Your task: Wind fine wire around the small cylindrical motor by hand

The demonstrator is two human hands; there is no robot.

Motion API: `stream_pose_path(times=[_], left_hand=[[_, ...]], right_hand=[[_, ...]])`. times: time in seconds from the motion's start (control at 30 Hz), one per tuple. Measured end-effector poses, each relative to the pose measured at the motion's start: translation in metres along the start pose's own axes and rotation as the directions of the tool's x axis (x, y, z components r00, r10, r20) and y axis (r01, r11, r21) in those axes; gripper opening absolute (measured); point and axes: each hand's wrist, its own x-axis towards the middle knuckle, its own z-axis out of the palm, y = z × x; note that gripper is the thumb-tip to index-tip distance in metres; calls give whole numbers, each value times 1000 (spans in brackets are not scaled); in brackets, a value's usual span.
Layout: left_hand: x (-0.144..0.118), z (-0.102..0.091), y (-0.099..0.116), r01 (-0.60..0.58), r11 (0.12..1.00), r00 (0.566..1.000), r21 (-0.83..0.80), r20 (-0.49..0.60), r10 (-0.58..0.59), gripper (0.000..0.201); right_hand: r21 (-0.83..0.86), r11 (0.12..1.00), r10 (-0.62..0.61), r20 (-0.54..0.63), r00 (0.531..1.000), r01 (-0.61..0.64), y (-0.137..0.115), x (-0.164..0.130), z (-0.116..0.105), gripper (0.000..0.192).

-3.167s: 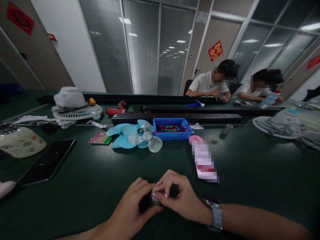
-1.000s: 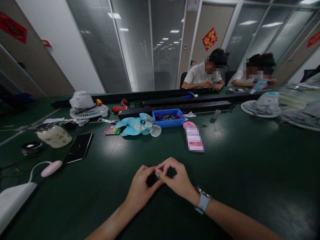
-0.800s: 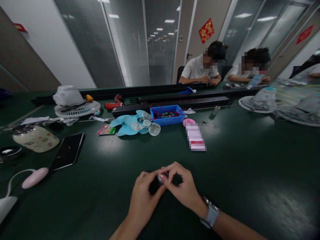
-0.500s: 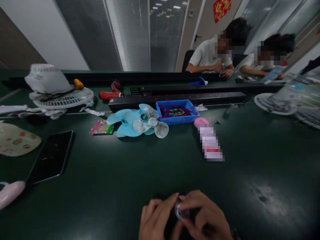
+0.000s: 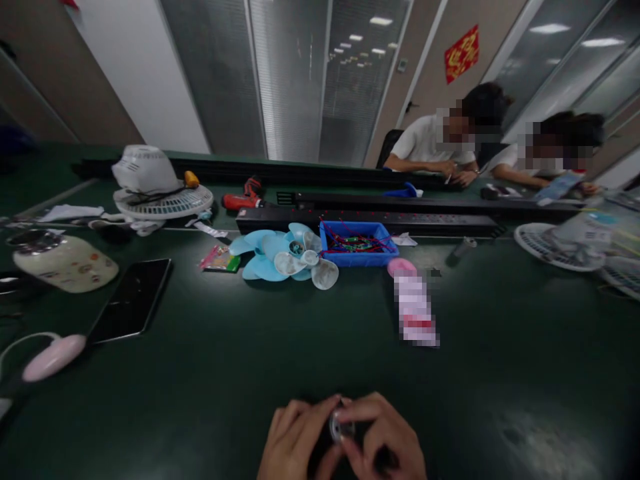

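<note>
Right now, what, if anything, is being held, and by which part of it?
A small round metallic part, held around its outer edge by the left hand and right hand.

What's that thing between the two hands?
A small, round metallic piece, held by the left hand and right hand together; the head view shows it.

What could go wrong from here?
Slip: the small round metal part is held between left hand and right hand, so it might drop onto the table.

Visibility: the hands cover much of it, so a misalignment could go unnoticed.

Snag: red wires reach past the blue bin's rim and may catch something.
</note>
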Motion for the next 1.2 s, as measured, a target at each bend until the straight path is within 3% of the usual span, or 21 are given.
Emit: stream_pose_path(times=[0.17,0.3,0.5,0.97,1.2], left_hand=[[9,-9,16,103,994,994,-48,-39,-105,38],[6,-13,20,124,984,989,-128,-60,-132,32],[7,-26,21,117,985,993,-125,12,-116,30],[4,-32,21,115,980,991,-165,81,-102,38],[22,-35,19,71,985,989,-155,138,-50,38]], right_hand=[[36,991,128,-2,992,-128,-11,-1,-2,24],[34,992,123,18,992,-123,-13,-1,-4,22],[35,992,120,8,993,-120,-15,-2,-6,21],[-13,984,178,24,984,-178,-23,-2,-5,20],[11,978,203,155,967,-207,-21,15,-19,24]])
